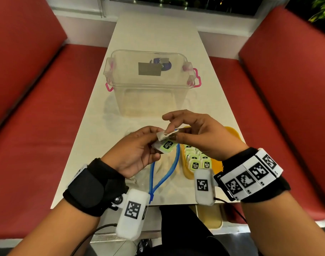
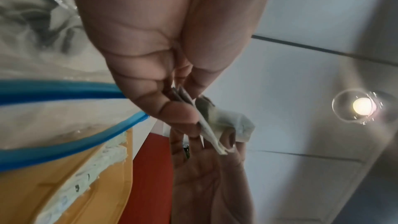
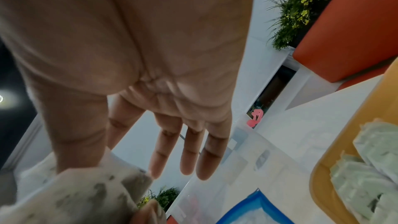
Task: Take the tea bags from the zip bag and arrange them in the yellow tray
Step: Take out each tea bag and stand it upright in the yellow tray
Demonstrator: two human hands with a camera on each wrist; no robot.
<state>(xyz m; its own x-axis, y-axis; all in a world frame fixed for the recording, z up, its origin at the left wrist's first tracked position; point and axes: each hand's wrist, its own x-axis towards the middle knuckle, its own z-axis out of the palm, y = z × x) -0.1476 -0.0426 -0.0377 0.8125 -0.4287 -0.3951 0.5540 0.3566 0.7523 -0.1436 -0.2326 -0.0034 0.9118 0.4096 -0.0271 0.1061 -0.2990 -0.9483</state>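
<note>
Above the zip bag (image 1: 163, 174) with its blue zipper, my left hand (image 1: 155, 144) grips a small stack of tea bags (image 1: 166, 146) with green labels. My right hand (image 1: 170, 134) pinches the top paper tea bag (image 1: 162, 135) between thumb and forefinger, its other fingers spread. The left wrist view shows the stack (image 2: 212, 129) held between my fingers. The pinched bag (image 3: 86, 193) fills the lower left of the right wrist view. The yellow tray (image 1: 233, 134) lies to the right, under my right hand, with several tea bags (image 1: 195, 161) standing in rows.
A clear plastic box (image 1: 148, 84) with pink latches stands open on the white table (image 1: 158, 34) just beyond my hands. Red bench seats (image 1: 37, 126) run along both sides. The table's near edge is close to my wrists.
</note>
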